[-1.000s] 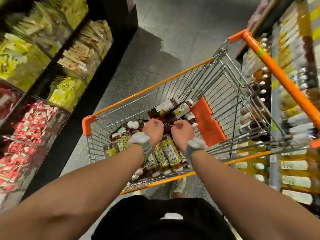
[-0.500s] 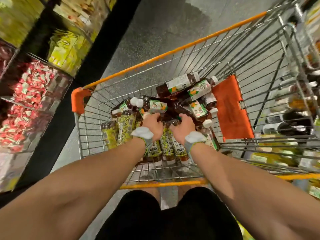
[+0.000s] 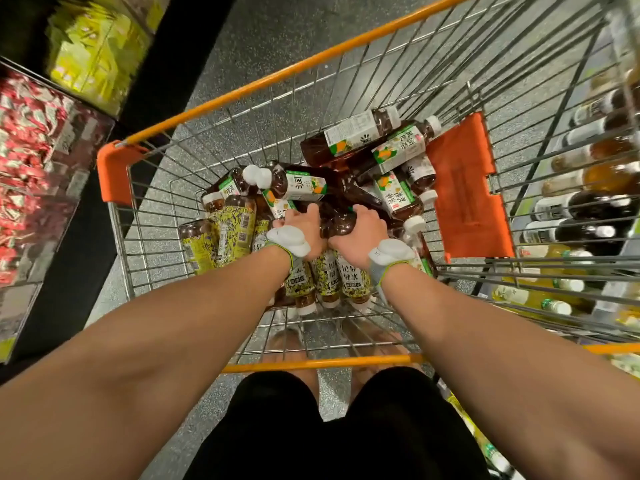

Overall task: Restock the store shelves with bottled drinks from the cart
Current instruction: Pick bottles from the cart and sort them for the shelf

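Note:
A wire shopping cart [image 3: 214,98] with orange trim holds several bottled teas. Brown bottles with white and green labels [image 3: 360,133] lie at the far side. Bottles with yellow-green patterned labels [image 3: 232,223] lie nearer me. Both my hands are deep in the pile. My left hand [image 3: 304,225] curls its fingers round a white-and-green labelled bottle [image 3: 282,209]. My right hand [image 3: 360,230] grips the dark brown body of a bottle [image 3: 337,221] between my two hands. Each wrist wears a white band.
An orange folded child-seat flap [image 3: 467,192] stands at the cart's right end. The drinks shelf [image 3: 595,188] with many bottles runs along the right, seen through the cart's wire. Snack bins [image 3: 31,168] on dark shelving line the left. Grey speckled floor [image 3: 277,36] lies beyond.
My view has dropped closer over the cart. Both hands have gone from closed fists above the bottles down into the pile and closed on bottles.

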